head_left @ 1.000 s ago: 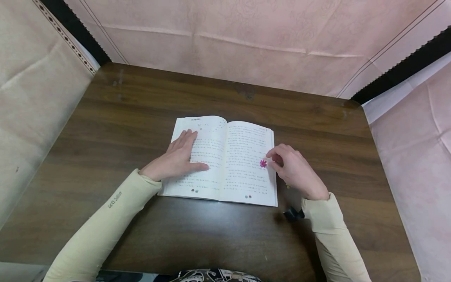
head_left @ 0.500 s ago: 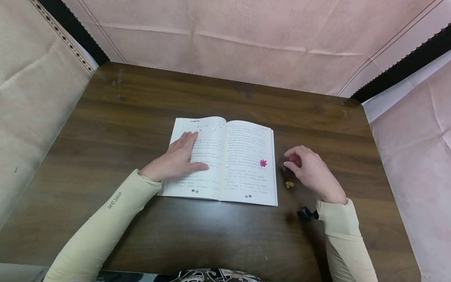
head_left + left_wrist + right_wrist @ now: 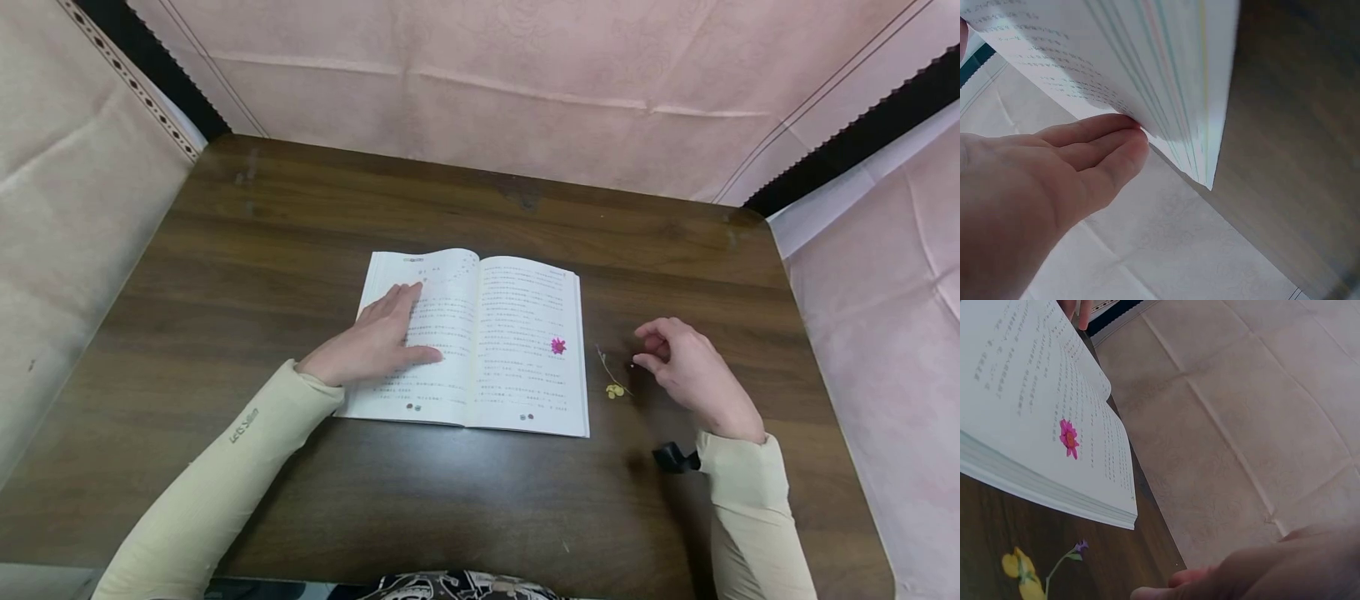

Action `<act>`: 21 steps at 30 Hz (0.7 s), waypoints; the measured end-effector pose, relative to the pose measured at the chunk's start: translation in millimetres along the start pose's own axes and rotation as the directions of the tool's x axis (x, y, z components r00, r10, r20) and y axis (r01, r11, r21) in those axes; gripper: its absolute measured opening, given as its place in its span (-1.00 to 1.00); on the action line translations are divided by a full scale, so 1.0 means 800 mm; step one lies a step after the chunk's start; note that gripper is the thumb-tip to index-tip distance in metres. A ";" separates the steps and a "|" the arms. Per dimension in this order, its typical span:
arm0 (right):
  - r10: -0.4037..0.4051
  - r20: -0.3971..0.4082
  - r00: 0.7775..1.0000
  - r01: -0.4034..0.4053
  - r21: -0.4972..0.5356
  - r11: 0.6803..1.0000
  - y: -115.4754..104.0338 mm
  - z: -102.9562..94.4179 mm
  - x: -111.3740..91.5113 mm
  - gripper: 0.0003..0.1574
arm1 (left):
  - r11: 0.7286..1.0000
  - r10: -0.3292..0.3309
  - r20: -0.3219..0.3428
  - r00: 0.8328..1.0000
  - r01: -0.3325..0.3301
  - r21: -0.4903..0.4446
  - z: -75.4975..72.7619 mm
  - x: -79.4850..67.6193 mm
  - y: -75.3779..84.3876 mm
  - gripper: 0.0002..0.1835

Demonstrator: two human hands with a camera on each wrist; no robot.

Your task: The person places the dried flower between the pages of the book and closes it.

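Note:
An open book point(image 3: 517, 408) with printed pages lies on the wooden table. On its left page rests my left hand point(image 3: 375, 337), fingers extended and thumb apart; the left wrist view shows its fingertips point(image 3: 1138, 134) at the page edges. A small magenta flower point(image 3: 558, 346) lies on the right page, near the outer edge. Just right of the book, on the table, are a yellow flower point(image 3: 1030, 584) and a thin stem with a purple tip point(image 3: 1080, 546). Farther right is my right hand point(image 3: 693, 371), fingers loosely bent, with nothing visible in them.
The brown wooden table point(image 3: 480, 508) extends around the book on all sides. Pale pink cloth point(image 3: 480, 83) hangs along its far edge and both sides. A black wrist device point(image 3: 673, 457) shows below the right hand at the sleeve cuff.
My right hand has moved away from the magenta flower to the right, leaving it on the page. The yellow flower and stem have come into sight. My left hand stays on the left page.

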State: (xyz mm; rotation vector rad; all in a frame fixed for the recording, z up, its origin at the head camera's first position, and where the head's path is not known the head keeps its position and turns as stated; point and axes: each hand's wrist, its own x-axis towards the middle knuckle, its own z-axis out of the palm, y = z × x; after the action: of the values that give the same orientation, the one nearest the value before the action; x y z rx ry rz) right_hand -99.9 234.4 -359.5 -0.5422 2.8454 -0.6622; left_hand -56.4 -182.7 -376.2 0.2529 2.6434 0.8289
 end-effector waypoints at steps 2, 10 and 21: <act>-0.004 0.001 1.000 0.004 -0.003 1.000 0.001 -0.001 -0.001 -0.63 | 1.000 0.002 0.000 1.000 -0.002 0.004 0.000 0.000 0.000 0.11; 0.030 0.052 0.998 -0.028 -0.023 0.999 0.003 0.000 -0.004 -0.54 | 1.000 0.012 -0.008 1.000 -0.012 0.012 -0.002 -0.002 0.002 0.07; 0.062 0.172 0.983 -0.048 -0.087 0.995 0.006 -0.001 -0.009 -0.40 | 0.999 -0.037 0.006 0.999 0.037 0.015 0.003 0.000 0.006 0.25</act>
State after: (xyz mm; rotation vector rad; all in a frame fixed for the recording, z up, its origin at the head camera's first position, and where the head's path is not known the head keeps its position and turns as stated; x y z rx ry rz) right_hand -94.8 241.2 -360.3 -0.5050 2.7209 -0.4642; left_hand -55.2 -177.8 -375.4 0.2099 2.6406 0.7959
